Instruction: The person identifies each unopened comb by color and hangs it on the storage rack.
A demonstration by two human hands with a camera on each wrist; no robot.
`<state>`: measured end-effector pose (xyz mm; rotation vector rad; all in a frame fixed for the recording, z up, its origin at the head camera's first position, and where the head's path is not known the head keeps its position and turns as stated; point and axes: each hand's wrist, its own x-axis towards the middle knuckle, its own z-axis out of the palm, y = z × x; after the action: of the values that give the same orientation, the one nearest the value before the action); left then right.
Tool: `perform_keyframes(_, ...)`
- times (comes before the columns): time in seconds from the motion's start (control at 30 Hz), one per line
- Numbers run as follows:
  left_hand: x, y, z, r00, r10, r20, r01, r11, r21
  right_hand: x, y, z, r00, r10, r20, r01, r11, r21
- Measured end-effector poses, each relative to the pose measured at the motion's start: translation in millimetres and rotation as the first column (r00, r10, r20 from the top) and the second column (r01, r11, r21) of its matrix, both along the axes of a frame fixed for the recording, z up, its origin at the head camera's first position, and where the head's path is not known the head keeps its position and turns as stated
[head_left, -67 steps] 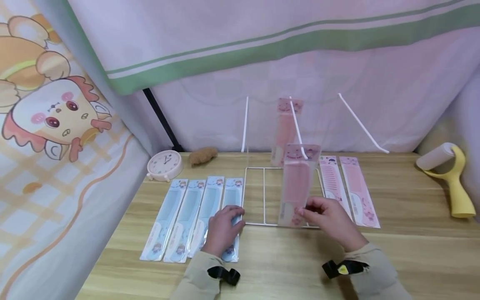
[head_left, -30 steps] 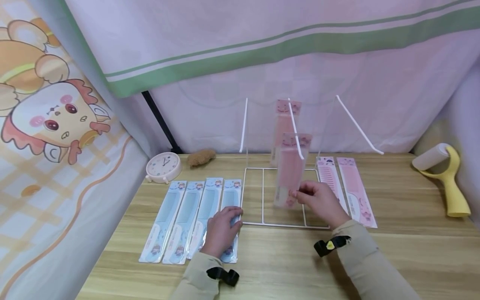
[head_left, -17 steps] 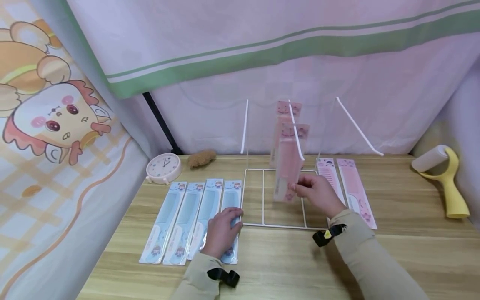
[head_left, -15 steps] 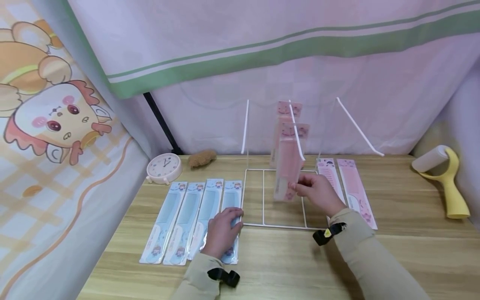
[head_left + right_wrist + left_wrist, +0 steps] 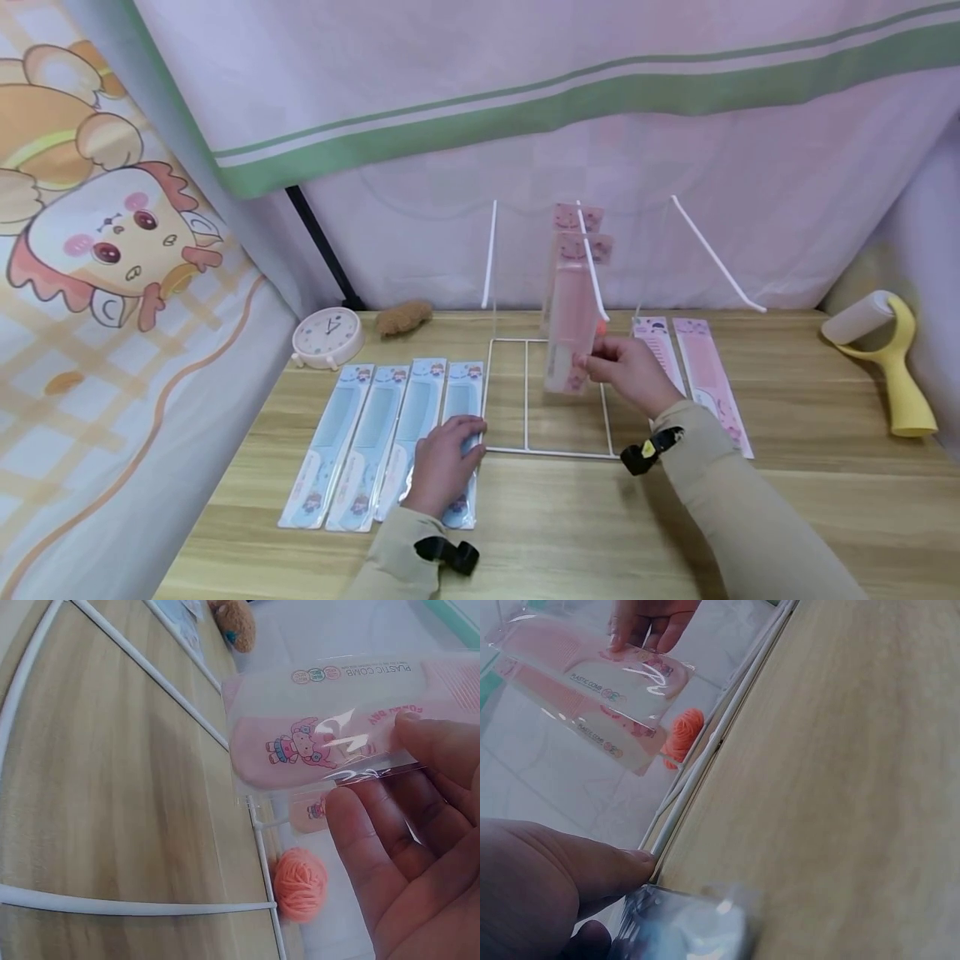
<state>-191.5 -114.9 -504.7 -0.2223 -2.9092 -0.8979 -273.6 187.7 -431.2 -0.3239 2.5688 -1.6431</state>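
Observation:
A white wire rack (image 5: 527,400) stands on the table, with three prongs slanting forward. My right hand (image 5: 630,371) pinches the lower end of a pink packaged comb (image 5: 573,308) between thumb and fingers. The middle prong (image 5: 592,271) crosses its header and appears to run through it. Behind it, another pink packaged comb (image 5: 567,218) hangs on that prong, mostly hidden. My left hand (image 5: 442,462) holds the rack's front left corner, its thumb (image 5: 619,866) against the wire. Beneath this hand lies a blue packaged comb (image 5: 462,392).
Several blue packaged combs (image 5: 341,417) lie left of the rack; two pink ones (image 5: 708,375) lie right. A round clock (image 5: 327,336) and brown fuzzy object (image 5: 403,317) stand back left, a yellow-handled roller (image 5: 909,375) far right. An orange yarn bundle (image 5: 300,885) sits behind the rack.
The right hand has moved the pink packaged comb back and up along the middle prong, closer to the comb hanging behind. The left hand has stayed at the rack's corner.

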Motion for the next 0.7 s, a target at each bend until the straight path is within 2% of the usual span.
perform_keyframes(0.23,-0.4,0.0,-0.8,1.0,0.004,0.008,-0.004,1.0,0.004,-12.4,3.9,1.7,1.0,0.016,-0.013,-0.016,1.0,0.026)
perform_keyframes(0.43,-0.1,-0.6,-1.6,1.0,-0.002,0.0,0.002,1.0,-0.003,-22.8,8.0,4.9,1.0,0.007,0.016,-0.008,1.0,0.029)
perform_keyframes(0.7,0.5,-0.3,-0.3,1.0,-0.012,-0.008,0.012,1.0,0.002,-35.9,10.5,11.3,0.998,-0.002,0.065,0.004,1.0,-0.021)
